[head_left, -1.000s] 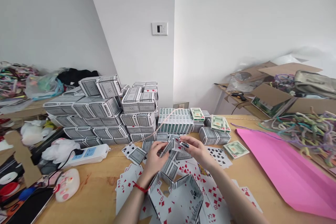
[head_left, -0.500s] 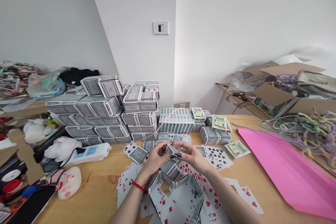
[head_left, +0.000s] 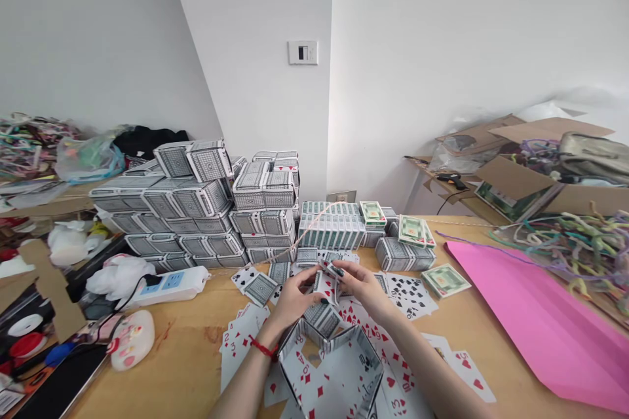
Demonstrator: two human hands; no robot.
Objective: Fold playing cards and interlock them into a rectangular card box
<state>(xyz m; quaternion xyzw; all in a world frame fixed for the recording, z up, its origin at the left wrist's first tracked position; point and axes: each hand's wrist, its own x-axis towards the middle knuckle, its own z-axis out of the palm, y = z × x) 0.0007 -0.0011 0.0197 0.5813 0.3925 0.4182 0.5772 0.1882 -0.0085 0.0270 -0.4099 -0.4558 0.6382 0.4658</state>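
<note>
My left hand [head_left: 293, 300] and my right hand [head_left: 361, 283] meet over the wooden table [head_left: 187, 353], both pinching one playing card [head_left: 325, 283] with red pips, held upright between them. My left wrist wears a red string bracelet [head_left: 262, 348]. Just below the hands stands a ring-shaped structure of folded cards [head_left: 334, 363]. Loose cards [head_left: 410, 294] lie face up and face down all around it.
A wall of stacked card decks [head_left: 196, 209] fills the back left. Green-backed decks [head_left: 413, 230] sit behind the hands. A white power strip [head_left: 167, 285], a pink paper sheet [head_left: 535, 321], tangled cords [head_left: 574, 242] and cardboard boxes [head_left: 515, 183] surround the area.
My hands picked a card from the spread and drew together with it. It was turned from a flat, edge-on hold to upright with its red face showing.
</note>
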